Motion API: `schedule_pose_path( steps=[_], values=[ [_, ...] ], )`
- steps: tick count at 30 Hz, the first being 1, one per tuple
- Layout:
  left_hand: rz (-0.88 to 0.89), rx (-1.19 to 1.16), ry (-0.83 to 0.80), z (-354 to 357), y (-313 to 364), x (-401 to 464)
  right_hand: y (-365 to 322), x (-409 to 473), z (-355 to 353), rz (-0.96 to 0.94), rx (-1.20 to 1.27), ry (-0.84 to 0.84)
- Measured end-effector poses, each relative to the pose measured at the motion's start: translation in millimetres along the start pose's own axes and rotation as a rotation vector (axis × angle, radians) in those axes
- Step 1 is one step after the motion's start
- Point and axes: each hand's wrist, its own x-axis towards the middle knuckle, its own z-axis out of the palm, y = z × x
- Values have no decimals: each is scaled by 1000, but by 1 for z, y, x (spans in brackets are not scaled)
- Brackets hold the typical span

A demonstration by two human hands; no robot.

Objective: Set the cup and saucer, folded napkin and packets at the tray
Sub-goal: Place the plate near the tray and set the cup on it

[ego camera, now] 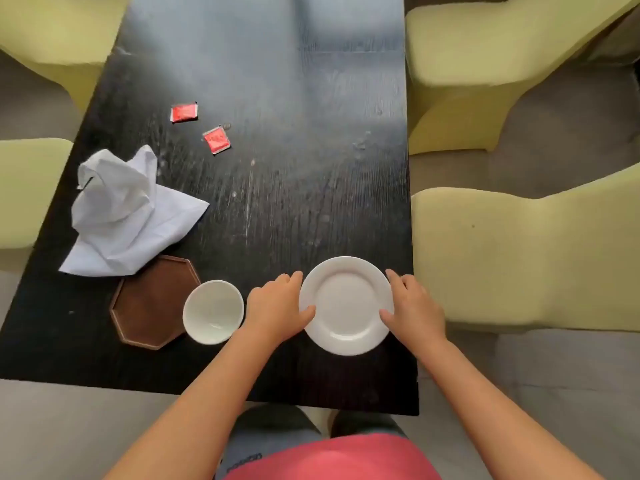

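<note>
A white saucer [346, 306] lies near the front right of the black table. My left hand [277, 306] grips its left rim and my right hand [414, 308] grips its right rim, thumbs on top. To the left stands a white cup [213, 311], touching the right edge of the brown octagonal tray [149, 306]. A crumpled white napkin [121, 216] lies behind the tray and overlaps its far edge. Two red packets [184, 112] [216, 140] lie flat further back on the table.
The black table [277, 185] ends just right of the saucer. Pale yellow chairs stand on both sides: two on the right [519, 258] [485, 64], two on the left [31, 188] [59, 36].
</note>
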Motion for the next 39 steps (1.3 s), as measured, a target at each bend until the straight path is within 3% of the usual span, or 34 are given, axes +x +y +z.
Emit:
schedule_pose_path(
  steps=[6,12,15,28,39],
  values=[
    [-133,-176,-182,26,12,-2,5,-12,19,176,150,-106],
    [-454,-984,-161,45,16,-5,0,-8,26,246,490,-81],
    [-511,-1134,-121,49,16,-7,3,-1,23,266,559,-53],
    [-403,-1344,24,15,1,42,12,62,-12,257,985,8],
    [-322,-1321,55,7,-4,103,20,122,-25,184,996,29]
  ],
)
